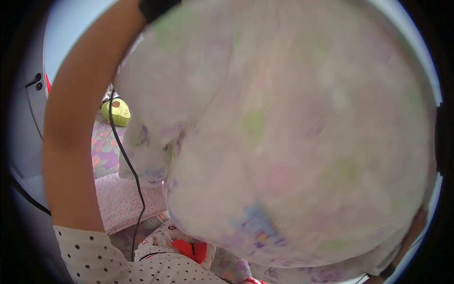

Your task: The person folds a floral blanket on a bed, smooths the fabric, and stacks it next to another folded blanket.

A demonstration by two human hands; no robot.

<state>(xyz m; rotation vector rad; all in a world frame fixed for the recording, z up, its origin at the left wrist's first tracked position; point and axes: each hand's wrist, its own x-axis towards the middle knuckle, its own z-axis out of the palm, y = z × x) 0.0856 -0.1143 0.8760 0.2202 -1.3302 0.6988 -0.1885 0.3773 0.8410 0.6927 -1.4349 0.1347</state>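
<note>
Most of the view is filled by a thin, whitish cloth printed with blurred green, pink, purple and blue patches, which is hung close before the camera and bellied out into a rounded shape. Along its left edge the cloth is gathered into small creases. The bare left forearm is raised beside it, with a black band worn at the wrist; the left hand is cut off by the top edge, so the state of its fingers cannot be told. At the lower right, a bare strip of the other arm is seen at the cloth's rim (a dark band is worn there too), but whether the fingers of the right hand are spread or pinching cannot be told. Behind the cloth, a folded pink dotted textile is laid on a purple floral bedsheet, near a rounded green cushion. A thin black cable is hung in front of them.
</note>
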